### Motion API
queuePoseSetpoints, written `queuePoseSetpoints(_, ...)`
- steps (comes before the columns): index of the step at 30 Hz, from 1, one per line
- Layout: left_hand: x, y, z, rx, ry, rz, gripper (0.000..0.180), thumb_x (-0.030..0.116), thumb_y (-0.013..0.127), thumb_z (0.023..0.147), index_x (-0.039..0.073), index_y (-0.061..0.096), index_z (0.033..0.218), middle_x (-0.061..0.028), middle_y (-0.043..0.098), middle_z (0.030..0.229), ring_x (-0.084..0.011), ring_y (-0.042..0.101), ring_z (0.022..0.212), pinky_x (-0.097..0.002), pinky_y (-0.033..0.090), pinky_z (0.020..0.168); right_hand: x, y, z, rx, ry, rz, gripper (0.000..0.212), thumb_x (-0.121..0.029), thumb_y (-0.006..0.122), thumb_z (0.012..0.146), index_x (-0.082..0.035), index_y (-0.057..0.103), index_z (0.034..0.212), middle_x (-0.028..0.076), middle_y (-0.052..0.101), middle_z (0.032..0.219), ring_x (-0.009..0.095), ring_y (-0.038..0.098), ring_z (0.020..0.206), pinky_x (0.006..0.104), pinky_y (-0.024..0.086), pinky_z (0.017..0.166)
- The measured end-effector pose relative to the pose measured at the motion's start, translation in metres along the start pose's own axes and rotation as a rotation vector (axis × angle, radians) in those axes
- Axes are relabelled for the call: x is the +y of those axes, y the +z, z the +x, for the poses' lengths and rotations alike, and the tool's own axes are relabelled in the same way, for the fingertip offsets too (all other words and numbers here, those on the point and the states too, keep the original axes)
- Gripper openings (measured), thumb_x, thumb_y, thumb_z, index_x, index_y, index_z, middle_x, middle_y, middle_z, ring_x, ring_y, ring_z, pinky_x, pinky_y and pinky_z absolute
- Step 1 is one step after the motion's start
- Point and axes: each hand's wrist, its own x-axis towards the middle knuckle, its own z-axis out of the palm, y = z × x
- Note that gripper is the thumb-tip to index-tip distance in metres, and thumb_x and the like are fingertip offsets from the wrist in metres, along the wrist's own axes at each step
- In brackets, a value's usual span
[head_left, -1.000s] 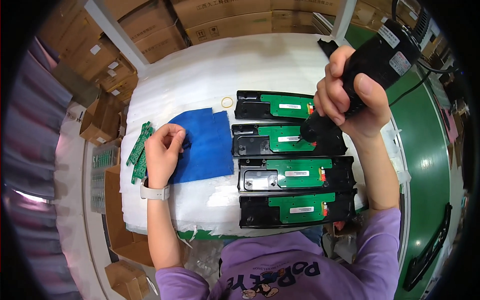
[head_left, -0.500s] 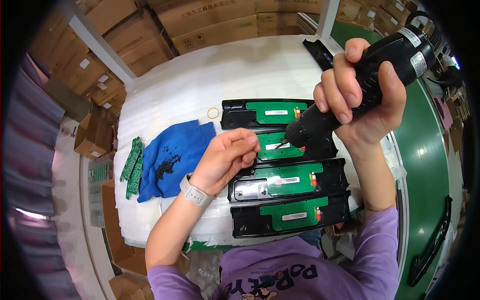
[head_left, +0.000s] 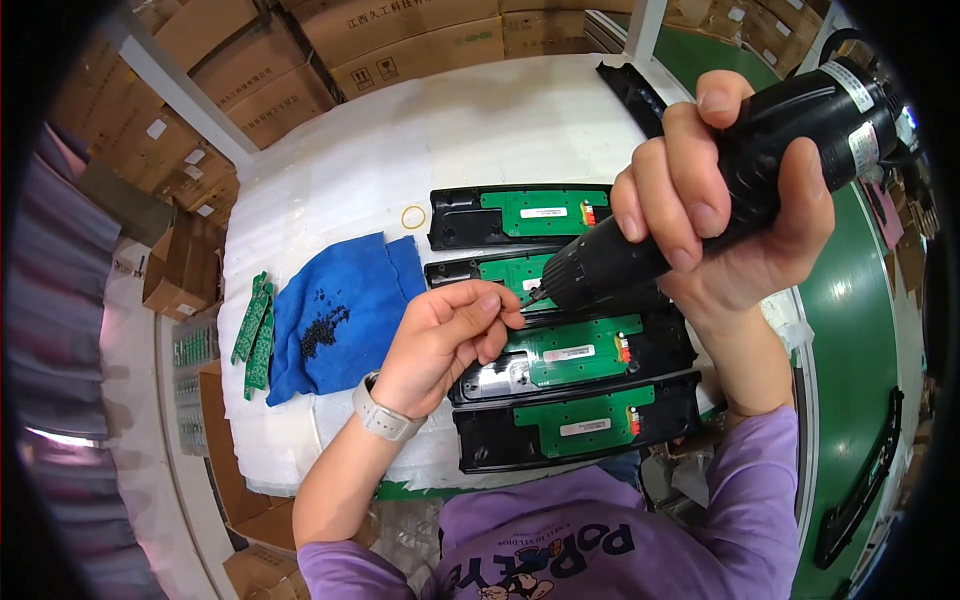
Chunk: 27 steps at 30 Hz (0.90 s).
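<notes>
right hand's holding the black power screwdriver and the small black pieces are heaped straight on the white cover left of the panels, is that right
Not quite: the head view shows the small black pieces heaped on the blue cloth, not straight on the white cover. The right hand does hold the screwdriver, and they are left of the panels.
</notes>
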Motion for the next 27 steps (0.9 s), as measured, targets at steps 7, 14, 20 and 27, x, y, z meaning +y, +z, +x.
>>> queuePoseSetpoints(7,-0.003,0.009,-0.003,0.009,-0.006,0.028,0.019,0.012,0.051,0.090,-0.003,0.057,0.098,-0.0091,0.061,0.084,-0.0086,0.048,0.061,-0.0202,0.041,0.056,0.002,0.002,-0.006,-0.013,0.043,-0.084,0.044,-0.046,0.046,0.086,-0.007,0.042,0.105,-0.001,0.045,0.061,0.010,0.042,0.044,0.0280,0.040,0.057)
queuePoseSetpoints(14,-0.006,0.008,-0.005,0.022,0.013,0.018,0.018,0.009,0.053,0.088,-0.003,0.058,0.100,-0.0114,0.062,0.086,-0.0092,0.049,0.061,-0.0205,0.042,0.055,0.006,0.008,-0.009,0.024,0.068,-0.106,0.044,-0.047,0.049,0.084,-0.008,0.042,0.103,-0.002,0.044,0.058,0.010,0.041,0.042,0.0274,0.039,0.053)
queuePoseSetpoints(20,-0.010,0.003,-0.005,0.014,0.022,-0.078,0.016,0.006,0.056,0.086,-0.003,0.058,0.099,-0.0121,0.063,0.086,-0.0108,0.055,0.062,-0.0205,0.045,0.056,0.010,0.011,-0.012,-0.003,0.034,-0.081,0.042,-0.045,0.051,0.084,-0.008,0.042,0.103,-0.001,0.044,0.058,0.011,0.042,0.042,0.0274,0.039,0.053)
queuePoseSetpoints(27,-0.001,0.016,-0.007,0.151,0.068,0.369,0.020,-0.004,0.055,0.079,-0.005,0.055,0.099,-0.0083,0.060,0.081,-0.0116,0.060,0.065,-0.0214,0.047,0.061,0.008,0.004,-0.006,0.034,0.040,-0.062,0.037,-0.040,0.043,0.088,-0.005,0.043,0.102,0.000,0.043,0.059,0.010,0.041,0.042,0.0281,0.041,0.054)
